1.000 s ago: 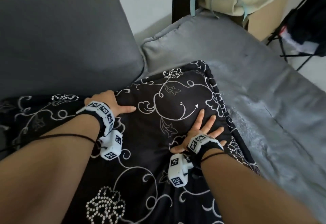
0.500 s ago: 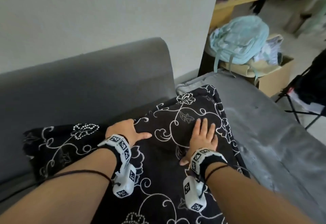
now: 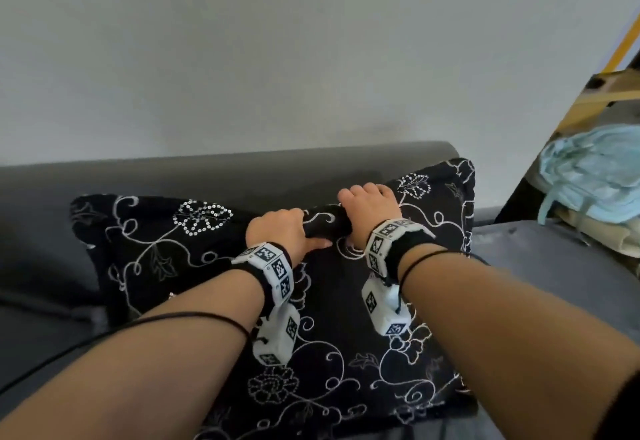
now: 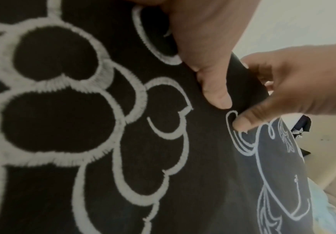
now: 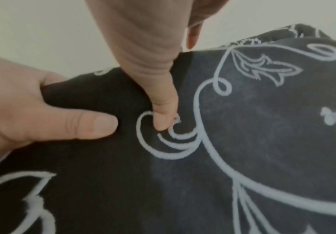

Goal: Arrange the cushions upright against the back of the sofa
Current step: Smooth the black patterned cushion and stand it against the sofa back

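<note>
Cushion (image 3: 346, 318) top edge is gripped by both hands, left hand (image 3: 277, 228) and right hand (image 3: 370, 211) curled over it, thumbs pressed on the front. It is leaned against the sofa back (image 3: 207, 176) at twelve o'clock, beside a second cushion (image 3: 149, 242) at ten o'clock

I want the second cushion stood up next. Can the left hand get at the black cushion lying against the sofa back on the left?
Probably yes, once it lets go. The left hand now grips the top edge of the front cushion with the right hand. The other cushion lies just left of it, partly tucked behind, its face uncovered.
</note>
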`<state>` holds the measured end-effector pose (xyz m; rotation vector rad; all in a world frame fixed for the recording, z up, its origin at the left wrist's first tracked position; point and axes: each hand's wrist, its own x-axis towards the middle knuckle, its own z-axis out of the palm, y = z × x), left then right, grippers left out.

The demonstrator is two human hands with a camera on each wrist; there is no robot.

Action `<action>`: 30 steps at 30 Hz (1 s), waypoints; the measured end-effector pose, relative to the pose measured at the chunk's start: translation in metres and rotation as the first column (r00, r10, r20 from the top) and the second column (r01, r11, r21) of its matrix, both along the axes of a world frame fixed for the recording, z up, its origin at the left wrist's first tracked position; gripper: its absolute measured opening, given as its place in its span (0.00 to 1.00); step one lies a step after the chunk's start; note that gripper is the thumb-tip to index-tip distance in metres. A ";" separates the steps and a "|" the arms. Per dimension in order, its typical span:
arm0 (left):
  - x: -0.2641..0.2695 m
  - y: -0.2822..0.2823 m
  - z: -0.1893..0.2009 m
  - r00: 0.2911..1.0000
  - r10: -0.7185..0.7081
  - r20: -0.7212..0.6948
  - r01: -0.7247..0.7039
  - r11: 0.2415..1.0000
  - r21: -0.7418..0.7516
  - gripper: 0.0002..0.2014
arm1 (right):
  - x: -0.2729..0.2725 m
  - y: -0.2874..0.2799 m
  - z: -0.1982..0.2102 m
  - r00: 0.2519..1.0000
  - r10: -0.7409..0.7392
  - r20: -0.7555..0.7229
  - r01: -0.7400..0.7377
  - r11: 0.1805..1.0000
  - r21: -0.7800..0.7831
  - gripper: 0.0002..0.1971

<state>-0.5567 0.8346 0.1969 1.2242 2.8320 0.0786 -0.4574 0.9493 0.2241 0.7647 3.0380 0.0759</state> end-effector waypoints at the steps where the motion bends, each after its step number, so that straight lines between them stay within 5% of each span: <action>1: -0.012 -0.006 0.009 1.000 0.014 -0.018 -0.014 1.000 0.012 0.29 | -0.014 -0.002 0.013 0.999 0.034 -0.006 -0.034 0.999 0.003 0.25; 3: -0.036 -0.017 0.030 0.997 0.040 -0.068 -0.037 0.998 0.050 0.28 | -0.042 -0.007 0.037 0.996 0.094 -0.004 -0.094 0.995 0.036 0.16; 8: -0.085 -0.040 0.070 0.972 0.145 -0.188 -0.105 0.973 0.205 0.25 | -0.099 -0.028 0.067 0.988 0.098 -0.118 -0.092 0.994 0.056 0.12; 15: -0.112 -0.077 0.001 0.972 0.196 -0.131 -0.181 0.977 0.117 0.31 | -0.121 -0.073 0.000 0.995 0.076 -0.057 -0.082 0.992 -0.097 0.15; 23: -0.164 -0.034 0.051 0.997 0.063 -0.047 -0.054 0.983 0.176 0.23 | -0.158 -0.031 0.039 0.993 -0.026 -0.117 0.012 0.992 -0.122 0.12; 30: -0.196 -0.024 -0.005 0.989 0.150 0.005 -0.150 0.985 0.088 0.27 | -0.185 -0.022 -0.016 0.998 -0.062 0.008 0.063 0.984 -0.169 0.15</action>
